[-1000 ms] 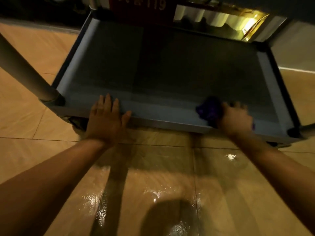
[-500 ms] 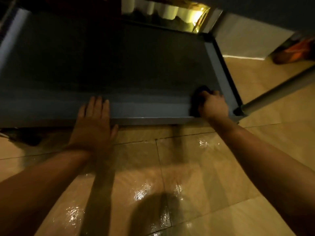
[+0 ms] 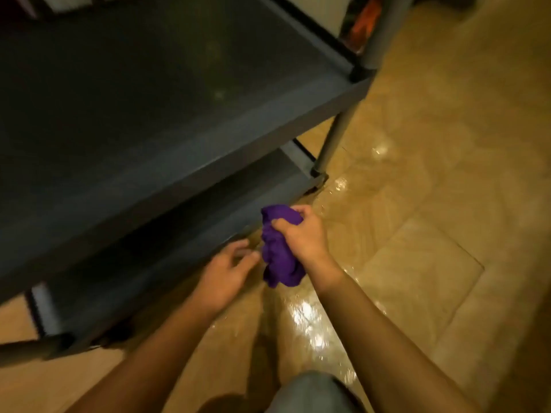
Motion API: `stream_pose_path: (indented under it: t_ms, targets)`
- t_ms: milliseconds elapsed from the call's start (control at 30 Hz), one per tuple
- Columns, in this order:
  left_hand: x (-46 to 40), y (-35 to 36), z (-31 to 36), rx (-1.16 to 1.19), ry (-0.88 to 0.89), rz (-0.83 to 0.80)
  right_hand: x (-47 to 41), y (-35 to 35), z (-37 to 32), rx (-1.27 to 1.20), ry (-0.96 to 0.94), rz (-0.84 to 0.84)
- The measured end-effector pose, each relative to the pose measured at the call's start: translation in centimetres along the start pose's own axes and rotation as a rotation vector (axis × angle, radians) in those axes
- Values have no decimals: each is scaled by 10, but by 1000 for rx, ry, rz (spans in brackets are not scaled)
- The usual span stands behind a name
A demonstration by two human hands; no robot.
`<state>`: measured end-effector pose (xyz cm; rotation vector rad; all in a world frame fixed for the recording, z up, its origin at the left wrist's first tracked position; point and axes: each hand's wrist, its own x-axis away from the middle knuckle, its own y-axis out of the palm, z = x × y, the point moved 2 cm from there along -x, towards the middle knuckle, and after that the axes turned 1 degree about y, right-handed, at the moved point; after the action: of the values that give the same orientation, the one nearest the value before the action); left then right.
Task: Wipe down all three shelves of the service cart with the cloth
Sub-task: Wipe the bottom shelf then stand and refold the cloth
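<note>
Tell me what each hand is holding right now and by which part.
The right hand grips the bunched purple cloth near its upper end. The left hand is open, holding nothing.

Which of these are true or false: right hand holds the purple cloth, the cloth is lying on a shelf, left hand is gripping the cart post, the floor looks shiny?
1. The right hand holds the purple cloth. True.
2. The cloth lies on a shelf. False: it hangs bunched in the hand, off the lower shelf, above the floor.
3. The left hand grips the cart post. False: its fingers are spread open beside the cloth, holding nothing.
4. The floor looks shiny. True: bright glare shows on the tiles.
</note>
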<state>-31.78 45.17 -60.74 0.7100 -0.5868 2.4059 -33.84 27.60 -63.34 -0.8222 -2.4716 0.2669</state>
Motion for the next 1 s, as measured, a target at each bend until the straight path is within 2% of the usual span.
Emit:
stream_pose_path:
  t_ms: [67,133,233,333,400,500,600,700,800,900,1000]
  targets:
    - [37,29,57,321,-20,-145,48,-29,-23,-120,9,-15]
    - [86,46,116,495,-55,-287,105,-83,-69,-244,84,13]
    - [144,50,184,613,-68,-292,173,-151,-138,-299,21,4]
    - [214,49,262,536,-18,-221,243,-218,-203,-233,-55,29]
    - [263,48,323,451,60,-253,279,-269,-241,-214,-25,78]
    - [322,48,405,258,262,-334,318,-331,-287,-187,-6,-40]
    - [372,55,477,36,495,-325,349,-376,-333,-261,-72,-143]
    - [403,68,524,-121,650,-295,362,-400,-369,-259,-140,-179]
    - [422,81,565,-117,710,-202,366,-425,-398,-239,-209,-125]
    - [434,88,597,-46,735,-181,363,-452,-424,-387,-245,-94]
    - [443,93,626,-25,770,-127,355,-472,-446,-507,-227,-155]
